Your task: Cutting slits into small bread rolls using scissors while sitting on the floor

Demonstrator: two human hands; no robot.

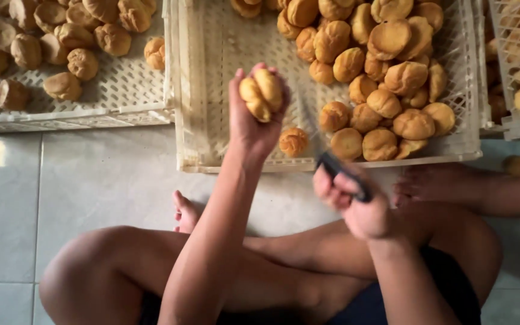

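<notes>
Because the person sits cross-legged on the pale tiled floor (91,180) with bare knees right under the work, the thing to watch is the right hand (356,204): it is closed in a fist around the dark handle of a knife (344,174), whose blade I can only half make out, blurred, rising toward the middle crate. A slip there could catch the left wrist or a leg. Just beyond, the left hand (254,114) is wrapped around a golden, round, split-looking bread bun (261,91), fingers curled tight and held over the near rim of the white perforated plastic crate (212,90); squeezed too hard, it might crush or drop. Farther into that crate lies a heap of golden-brown buns (380,78), one loose bun (294,142) near its front edge.
</notes>
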